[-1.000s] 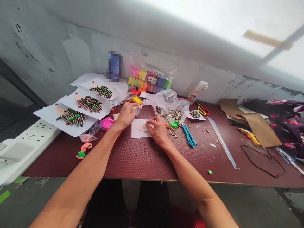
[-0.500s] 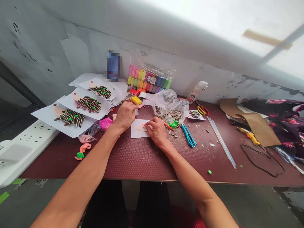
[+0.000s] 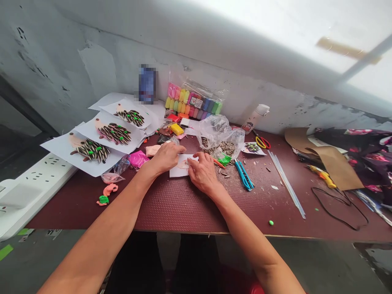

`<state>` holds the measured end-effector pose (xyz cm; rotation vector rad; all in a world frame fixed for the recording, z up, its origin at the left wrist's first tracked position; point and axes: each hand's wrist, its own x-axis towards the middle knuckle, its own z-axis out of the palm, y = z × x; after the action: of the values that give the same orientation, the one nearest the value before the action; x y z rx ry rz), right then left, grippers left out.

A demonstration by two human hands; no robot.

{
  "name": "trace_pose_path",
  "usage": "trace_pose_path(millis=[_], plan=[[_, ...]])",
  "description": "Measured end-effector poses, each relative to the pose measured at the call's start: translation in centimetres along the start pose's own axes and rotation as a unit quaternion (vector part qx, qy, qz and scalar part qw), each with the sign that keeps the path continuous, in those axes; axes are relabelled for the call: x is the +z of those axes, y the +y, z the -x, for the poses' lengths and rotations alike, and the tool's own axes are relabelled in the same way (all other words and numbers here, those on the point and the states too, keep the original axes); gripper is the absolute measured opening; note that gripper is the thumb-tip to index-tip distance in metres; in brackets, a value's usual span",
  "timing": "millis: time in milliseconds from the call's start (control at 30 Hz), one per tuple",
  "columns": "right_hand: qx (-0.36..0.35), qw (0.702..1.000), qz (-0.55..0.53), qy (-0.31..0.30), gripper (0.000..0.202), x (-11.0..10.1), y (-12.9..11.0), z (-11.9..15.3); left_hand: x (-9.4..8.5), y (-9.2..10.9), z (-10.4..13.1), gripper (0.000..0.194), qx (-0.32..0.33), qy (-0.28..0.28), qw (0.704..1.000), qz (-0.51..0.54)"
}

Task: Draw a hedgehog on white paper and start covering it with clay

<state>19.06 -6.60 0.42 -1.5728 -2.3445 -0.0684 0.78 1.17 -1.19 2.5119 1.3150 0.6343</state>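
Note:
A small white sheet of paper (image 3: 175, 172) lies on the table with a flat, pale peach clay shape (image 3: 183, 164) on it. My right hand (image 3: 202, 170) rests over the sheet's right side, fingers apart, thumb and fingertips touching the clay. A small dark speck shows by those fingertips. At the sheet's upper left edge is my left hand (image 3: 168, 157), its fingers drawn together and pointing right; whatever they may pinch is hidden. Behind the left hand lie a yellow clay block (image 3: 177, 129), brown clay (image 3: 165, 131) and a peach clay lump (image 3: 152, 150).
Finished seed-and-clay hedgehog sheets (image 3: 114, 134) overlap at left above a power strip (image 3: 45, 173). Sunflower seeds (image 3: 226, 148) spill from a plastic bag (image 3: 214, 124). A blue utility knife (image 3: 244, 175), scissors (image 3: 262, 142), glue sticks (image 3: 286, 183) and a glue gun (image 3: 323, 176) lie rightward.
My left hand has come down and right, from beside the yellow clay to the sheet's edge. The right hand's fingers have spread a little over the clay shape.

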Motion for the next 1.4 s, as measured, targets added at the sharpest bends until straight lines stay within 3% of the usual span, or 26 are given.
trace_pose_path(millis=[500, 833, 1033, 1400], plan=[[0.001, 1.0, -0.018, 0.006, 0.029, -0.1, 0.3, 0.3, 0.1, -0.1, 0.1, 0.042, 0.007, -0.004, 0.999, 0.031], [0.011, 0.994, -0.107, -0.002, 0.033, 0.3, 0.4, 0.2, 0.0, 0.0, 0.1, 0.039, 0.009, -0.001, 0.999, 0.053], [-0.009, 0.996, -0.086, 0.028, 0.037, -0.4, 0.4, 0.3, -0.3, 0.2, 0.1, 0.039, 0.002, -0.009, 0.999, 0.05], [-0.025, 0.999, -0.035, -0.027, 0.029, -0.2, 0.0, 0.3, -0.6, 0.6, 0.2, 0.037, -0.004, -0.015, 0.999, 0.046]])
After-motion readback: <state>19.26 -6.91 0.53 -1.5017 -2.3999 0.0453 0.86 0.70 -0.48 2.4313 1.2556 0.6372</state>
